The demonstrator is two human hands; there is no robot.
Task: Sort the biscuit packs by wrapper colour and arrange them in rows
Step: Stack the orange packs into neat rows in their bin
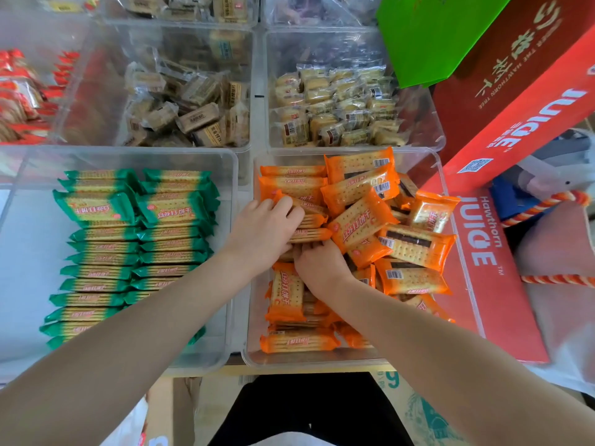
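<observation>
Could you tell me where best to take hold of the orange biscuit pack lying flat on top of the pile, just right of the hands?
Probably by its two long edges, coming from above. That orange biscuit pack lies face up and tilted on the pile in the clear bin, with its long edges exposed; its crimped ends look too thin for a firm hold.

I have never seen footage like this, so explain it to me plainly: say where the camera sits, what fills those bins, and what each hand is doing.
There is no machine here. A person wears one camera on the head, looking down at their own arms. In front are clear plastic bins. The left bin holds green-wrapped biscuit packs already stacked in two neat rows. The right bin holds orange-wrapped biscuit packs in a loose jumble. The left hand and right hand both reach into that orange heap, fingers curled around a small stack of orange packs between them. Bins farther back hold clear-wrapped biscuits. Red juice cartons stand at the right.
</observation>
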